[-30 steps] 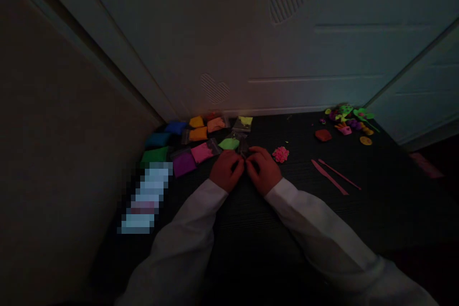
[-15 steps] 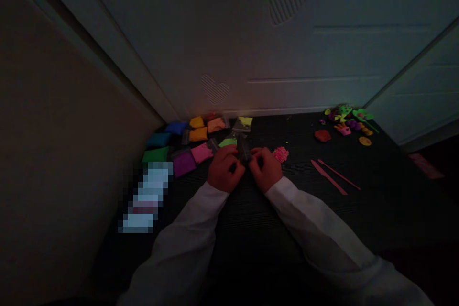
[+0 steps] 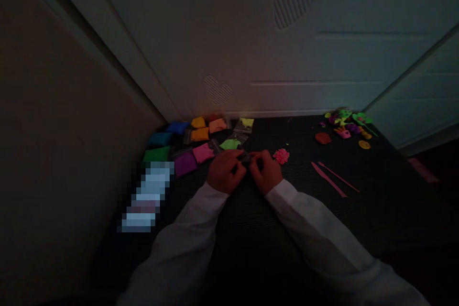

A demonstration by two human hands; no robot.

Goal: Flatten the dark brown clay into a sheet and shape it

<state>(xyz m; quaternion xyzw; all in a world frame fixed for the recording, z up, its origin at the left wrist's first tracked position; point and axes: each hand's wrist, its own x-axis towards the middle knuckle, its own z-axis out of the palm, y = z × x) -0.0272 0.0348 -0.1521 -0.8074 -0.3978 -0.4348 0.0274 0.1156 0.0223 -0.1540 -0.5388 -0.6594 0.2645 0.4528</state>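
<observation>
Two hands meet above a dark table [image 3: 247, 220], the fingers of each bent toward the thumb. The left hand [image 3: 225, 172] and the right hand [image 3: 266, 171] pinch a small dark bag [image 3: 245, 157] between them, one at either side; its contents are too dim to tell. Just beyond the bag lies a packet of light green clay [image 3: 230, 145]; a pink clay flower [image 3: 281, 156] sits just beside the right hand. Packets of pink clay [image 3: 203, 153] and purple clay [image 3: 185, 163] lie left of the left hand. Farther right, a pink knife [image 3: 329, 179] and a thin pink stick [image 3: 338, 176] lie side by side, near a red lump [image 3: 323, 138].
</observation>
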